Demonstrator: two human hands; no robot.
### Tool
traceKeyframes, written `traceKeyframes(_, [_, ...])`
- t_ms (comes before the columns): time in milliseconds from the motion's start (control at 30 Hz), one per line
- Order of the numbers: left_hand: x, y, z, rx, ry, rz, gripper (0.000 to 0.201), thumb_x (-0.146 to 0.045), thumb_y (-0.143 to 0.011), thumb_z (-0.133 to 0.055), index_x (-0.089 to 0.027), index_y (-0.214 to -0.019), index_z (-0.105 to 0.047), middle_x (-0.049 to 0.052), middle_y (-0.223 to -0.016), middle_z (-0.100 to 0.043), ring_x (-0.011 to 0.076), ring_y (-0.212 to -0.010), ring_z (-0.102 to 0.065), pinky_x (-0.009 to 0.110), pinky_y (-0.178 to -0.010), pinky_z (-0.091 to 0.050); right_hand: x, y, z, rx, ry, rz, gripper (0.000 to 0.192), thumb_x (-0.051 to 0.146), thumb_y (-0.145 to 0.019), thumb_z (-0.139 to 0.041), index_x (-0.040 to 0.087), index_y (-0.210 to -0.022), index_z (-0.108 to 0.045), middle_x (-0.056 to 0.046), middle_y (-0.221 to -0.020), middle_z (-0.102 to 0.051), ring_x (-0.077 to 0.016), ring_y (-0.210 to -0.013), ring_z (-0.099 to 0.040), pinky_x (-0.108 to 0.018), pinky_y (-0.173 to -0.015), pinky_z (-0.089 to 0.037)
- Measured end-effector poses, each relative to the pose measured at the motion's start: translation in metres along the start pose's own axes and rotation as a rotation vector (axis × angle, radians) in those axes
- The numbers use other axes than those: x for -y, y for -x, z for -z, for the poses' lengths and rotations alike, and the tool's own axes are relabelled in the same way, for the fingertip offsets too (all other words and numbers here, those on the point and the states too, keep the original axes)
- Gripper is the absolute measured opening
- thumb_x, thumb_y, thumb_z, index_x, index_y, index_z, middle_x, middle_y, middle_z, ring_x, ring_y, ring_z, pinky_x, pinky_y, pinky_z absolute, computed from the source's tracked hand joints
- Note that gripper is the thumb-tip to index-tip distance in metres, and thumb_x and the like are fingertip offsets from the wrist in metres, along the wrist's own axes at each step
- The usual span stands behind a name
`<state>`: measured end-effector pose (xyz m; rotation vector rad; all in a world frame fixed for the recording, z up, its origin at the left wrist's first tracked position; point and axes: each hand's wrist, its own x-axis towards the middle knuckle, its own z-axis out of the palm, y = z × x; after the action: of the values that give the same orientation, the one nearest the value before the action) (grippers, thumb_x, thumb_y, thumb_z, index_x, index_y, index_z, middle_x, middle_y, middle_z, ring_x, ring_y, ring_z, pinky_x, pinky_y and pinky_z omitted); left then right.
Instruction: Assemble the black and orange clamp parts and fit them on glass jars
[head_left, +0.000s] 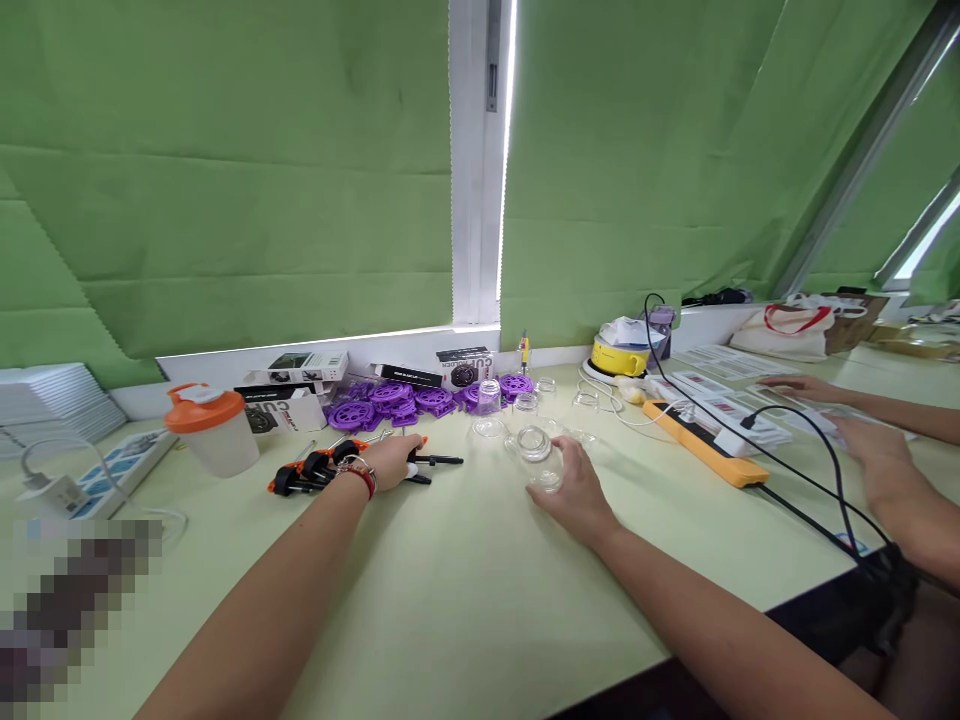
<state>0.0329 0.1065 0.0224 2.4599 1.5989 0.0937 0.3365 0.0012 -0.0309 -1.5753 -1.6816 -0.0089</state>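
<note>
Head view of a pale green desk (pixel 465 600) set against a window covered by green blinds. The left hand (pixel 390 460) rests on a cluster of orange-and-black spring clamps (pixel 315 470) lying left of centre; its fingers curl loosely over the handles, though whether they actually close on one clamp cannot be told from this angle. A red band circles that wrist. The right hand (pixel 577 490) is cupped around a small clear glass jar (pixel 538 455) lying tilted on the desk with its mouth toward the camera; the fingers wrap its right side, so the jar is steadied rather than lifted. The two hands are well apart, each occupied with its own object.

Behind the held jar stand more clear jars (pixel 517 410), grouped near one another within easy reach of the right hand. Further back, purple plastic wheels (pixel 397 405) are heaped beside several black-and-white boxes (pixel 300 370) along the window sill, apparently as stock kept out of the working area. An orange-lidded shaker cup (pixel 214 430) stands upright to the left. To the right, a yellow-edged power strip (pixel 705 445) with a black cable lies diagonally, and a second person's hands (pixel 847 420) work over papers at the far right.
</note>
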Motion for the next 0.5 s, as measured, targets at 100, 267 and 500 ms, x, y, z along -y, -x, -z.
traceKeyframes(100, [-0.003,-0.002,0.0,-0.001,-0.027,-0.014,0.043,-0.022,-0.067,-0.053,-0.027,-0.109,-0.057,0.007,-0.104,-0.064,0.0273,-0.091,-0.059,0.034,-0.072,-0.043,0.003,0.002,0.001,0.101,-0.042,0.052,0.061,0.03,-0.065,-0.058,0.02,-0.121,-0.034,-0.01,-0.128,-0.043,-0.0256,-0.122,-0.039,-0.04,-0.101,-0.034])
traceKeyframes(267, [-0.009,0.0,0.001,-0.022,-0.027,-0.036,0.042,-0.019,-0.068,-0.051,-0.027,-0.109,-0.056,0.007,-0.101,-0.065,0.0268,-0.091,-0.059,0.034,-0.071,-0.044,0.003,0.002,0.002,0.152,-0.063,0.039,0.063,0.026,-0.066,-0.056,0.022,-0.125,-0.034,-0.008,-0.128,-0.045,-0.0239,-0.122,-0.041,-0.039,-0.101,-0.035])
traceKeyframes(500, [-0.014,0.019,-0.003,-0.184,0.061,-0.086,0.053,-0.013,-0.072,-0.046,-0.026,-0.124,-0.045,0.007,-0.116,-0.06,0.0245,-0.102,-0.056,0.034,-0.081,-0.044,0.001,0.0,0.004,0.12,-0.05,0.078,0.062,0.029,-0.067,-0.06,0.024,-0.125,-0.04,-0.008,-0.129,-0.043,-0.0252,-0.124,-0.038,-0.042,-0.102,-0.034])
